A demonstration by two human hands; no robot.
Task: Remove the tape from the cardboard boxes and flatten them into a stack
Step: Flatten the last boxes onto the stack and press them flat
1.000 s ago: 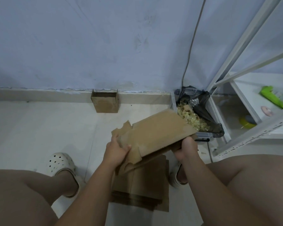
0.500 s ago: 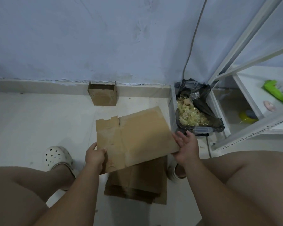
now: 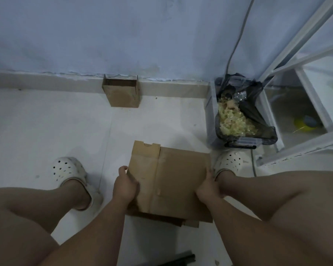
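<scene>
A flattened brown cardboard box lies flat on top of the stack of flattened boxes on the floor between my feet. My left hand grips its left edge, fingers curled under the cardboard. My right hand holds its right edge, fingers curled down along the side. A small brown box, still standing open, sits against the baseboard at the back.
A clear bin lined with a black bag holds crumpled tape at the right, beside a white metal shelf frame. A grey cable runs down the wall. My feet wear white clogs. A dark object lies near the bottom edge.
Both hands lowered the flattened box from the air, levelled it out and set it down on the stack. The camera tilted down.
</scene>
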